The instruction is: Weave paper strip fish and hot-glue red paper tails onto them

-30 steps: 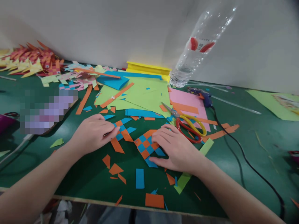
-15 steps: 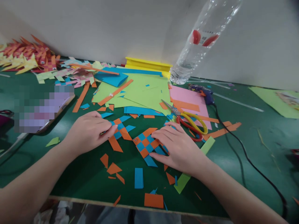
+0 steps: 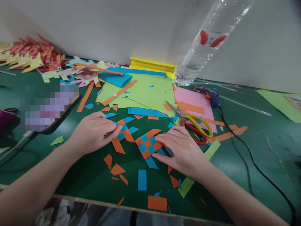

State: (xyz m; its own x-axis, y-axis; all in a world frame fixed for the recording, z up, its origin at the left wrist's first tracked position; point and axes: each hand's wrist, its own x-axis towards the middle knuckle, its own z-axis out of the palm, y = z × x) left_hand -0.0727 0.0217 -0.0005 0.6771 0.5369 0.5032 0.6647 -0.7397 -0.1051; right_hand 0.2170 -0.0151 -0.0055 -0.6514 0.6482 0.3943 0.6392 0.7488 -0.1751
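Observation:
Two woven orange-and-blue paper fish are on the green table, head to tail. My left hand (image 3: pixel 95 133) is closed, its thumb and fingers pinching the left paper fish (image 3: pixel 123 129) and hiding its far-left part. On the right paper fish (image 3: pixel 147 145), which shows a small eye, my right hand (image 3: pixel 182 146) grips the rear end between thumb and fingers. The right palm covers part of that fish's tail. Just beyond the right hand lie scissors (image 3: pixel 197 125) with red and yellow handles.
Green paper sheets (image 3: pixel 150 92) and a pink sheet (image 3: pixel 192 97) lie behind the hands. A clear bottle (image 3: pixel 199 50) stands near the wall. At right is a purple glue gun (image 3: pixel 213 99) with a black cord. A blurred-out phone (image 3: pixel 54 110) and finished fish (image 3: pixel 47 56) are left.
The view has turned slightly left, so everything appears a little further right. Both hands keep their hold on the fish, with hardly any visible movement.

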